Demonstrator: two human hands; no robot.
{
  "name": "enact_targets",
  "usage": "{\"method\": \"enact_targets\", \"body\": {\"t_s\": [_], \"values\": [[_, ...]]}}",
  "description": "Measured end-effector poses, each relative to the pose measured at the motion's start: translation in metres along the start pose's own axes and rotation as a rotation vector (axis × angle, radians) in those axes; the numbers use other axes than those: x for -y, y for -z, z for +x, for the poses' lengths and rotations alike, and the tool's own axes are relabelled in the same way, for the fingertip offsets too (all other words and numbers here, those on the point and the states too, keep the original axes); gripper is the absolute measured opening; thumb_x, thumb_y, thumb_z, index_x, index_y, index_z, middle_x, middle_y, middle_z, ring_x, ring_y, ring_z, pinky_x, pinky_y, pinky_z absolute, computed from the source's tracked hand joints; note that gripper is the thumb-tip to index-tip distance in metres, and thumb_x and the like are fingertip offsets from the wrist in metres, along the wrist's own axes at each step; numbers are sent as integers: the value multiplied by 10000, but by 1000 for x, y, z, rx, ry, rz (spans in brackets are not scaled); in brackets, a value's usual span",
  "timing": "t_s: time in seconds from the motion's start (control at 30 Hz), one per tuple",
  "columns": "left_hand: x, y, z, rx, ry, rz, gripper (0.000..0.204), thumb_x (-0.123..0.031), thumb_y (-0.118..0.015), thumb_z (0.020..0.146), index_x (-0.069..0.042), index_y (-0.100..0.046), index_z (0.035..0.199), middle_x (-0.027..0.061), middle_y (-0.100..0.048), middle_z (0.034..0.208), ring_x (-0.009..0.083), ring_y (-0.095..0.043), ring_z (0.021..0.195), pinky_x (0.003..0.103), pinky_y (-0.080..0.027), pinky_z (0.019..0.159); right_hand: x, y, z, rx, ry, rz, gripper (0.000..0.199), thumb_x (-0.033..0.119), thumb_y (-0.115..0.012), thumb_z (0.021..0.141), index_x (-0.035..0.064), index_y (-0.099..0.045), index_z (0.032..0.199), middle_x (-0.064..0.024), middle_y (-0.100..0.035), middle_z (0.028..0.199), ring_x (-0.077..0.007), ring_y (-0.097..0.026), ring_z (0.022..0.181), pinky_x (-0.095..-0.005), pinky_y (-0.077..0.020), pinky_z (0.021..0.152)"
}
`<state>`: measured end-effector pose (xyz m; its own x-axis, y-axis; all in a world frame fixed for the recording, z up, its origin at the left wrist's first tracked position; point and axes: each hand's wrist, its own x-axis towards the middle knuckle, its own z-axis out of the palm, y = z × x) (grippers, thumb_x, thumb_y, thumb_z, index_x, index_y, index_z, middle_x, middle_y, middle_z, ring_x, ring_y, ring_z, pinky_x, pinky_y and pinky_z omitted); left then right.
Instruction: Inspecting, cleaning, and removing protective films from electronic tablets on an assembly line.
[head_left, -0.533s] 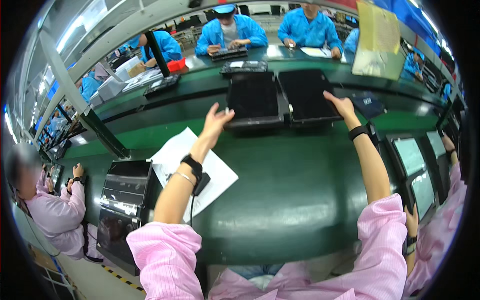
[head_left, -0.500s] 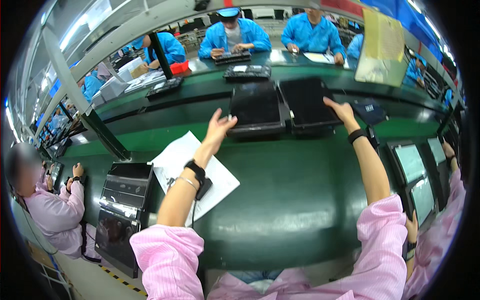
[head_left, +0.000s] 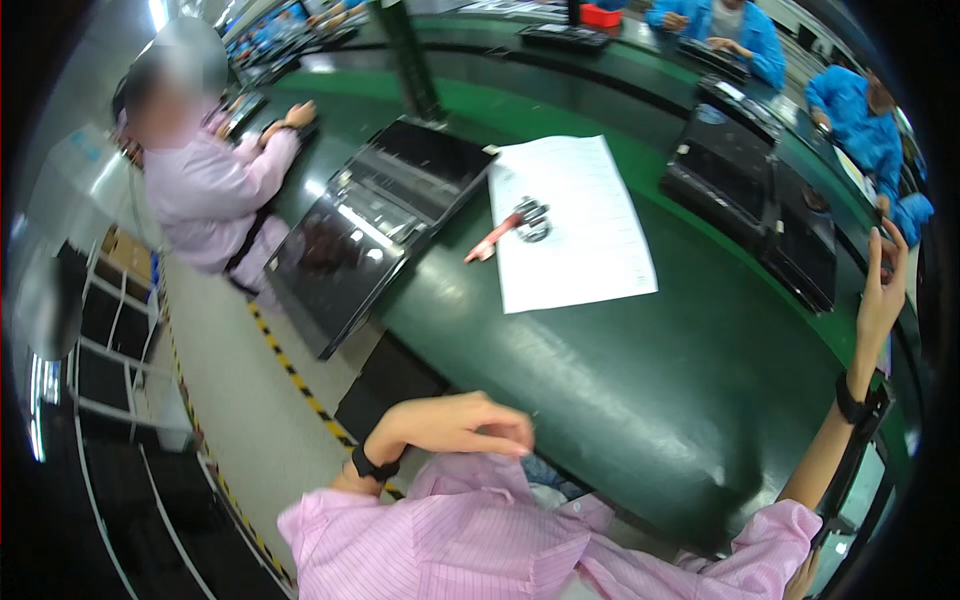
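Note:
My left hand (head_left: 458,422) hangs near my body at the table's front edge, loosely curved, thumb apart from the fingers, with nothing visible in it. Far right, my right hand (head_left: 882,285) is raised with its fingers apart and holds nothing. Nearest to it are two flat black screen panels, one (head_left: 803,238) just left of the hand and the other (head_left: 718,170) farther left, lying side by side. A printed white sheet (head_left: 580,265) lies mid-table; a red-handled tool (head_left: 493,240) and a small dark coiled item (head_left: 533,220) rest at its left part.
To the left, two more black panels, one (head_left: 425,160) behind the other (head_left: 335,255), overhang the green table (head_left: 600,390) edge. A dark post (head_left: 405,60) rises behind them. A co-worker in pink (head_left: 205,190) sits at left; people in blue (head_left: 855,120) work across the table.
My view has swung left. Both hands have come off the two black panels, which now lie on the far side; my left hand has drawn back toward my body.

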<state>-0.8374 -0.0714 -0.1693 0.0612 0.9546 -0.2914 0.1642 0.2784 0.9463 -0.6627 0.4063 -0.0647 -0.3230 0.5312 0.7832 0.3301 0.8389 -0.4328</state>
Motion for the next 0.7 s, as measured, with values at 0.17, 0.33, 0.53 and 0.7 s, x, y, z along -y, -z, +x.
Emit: {"method": "enact_targets", "body": {"t_s": [0.17, 0.33, 0.53, 0.7], "values": [[293, -205, -174, -399, 862, -494, 490, -512, -542, 884, -40, -670, 918, 31, -642, 747, 137, -580, 651, 272, -479, 610, 126, -21, -48, 230, 215, 224, 211, 159, -558, 927, 47, -604, 1100, -48, -610, 965, -121, -542, 876, -256, -386, 807], [398, -328, -201, -871, 952, -426, 432, -476, -566, 857, -56, -661, 891, 62, -646, 757, 238, -611, 689, 362, -479, 616, 205, -30, -99, 402, 357, 406, 169, 103, -597, 880, 19, -611, 1026, -65, -587, 899, -152, -557, 849, -274, -412, 792], [358, -344, -159, -1261, 836, -14, 335, -398, -584, 847, -70, -646, 859, 82, -645, 752, 271, -619, 709, 406, -464, 611, 239, -17, -133, 528, 496, 536, 117, 38, -633, 811, 6, -621, 923, -85, -564, 791, -216, -541, 813, -320, -428, 738], [331, -371, -195, -1195, 561, 205, 273, -344, -616, 856, -80, -633, 788, 36, -591, 622, 206, -566, 581, 365, -419, 532, 244, -17, -138, 629, 539, 615, 94, 63, -631, 825, 2, -629, 897, -82, -585, 786, -202, -534, 803, -310, -427, 731]]}}
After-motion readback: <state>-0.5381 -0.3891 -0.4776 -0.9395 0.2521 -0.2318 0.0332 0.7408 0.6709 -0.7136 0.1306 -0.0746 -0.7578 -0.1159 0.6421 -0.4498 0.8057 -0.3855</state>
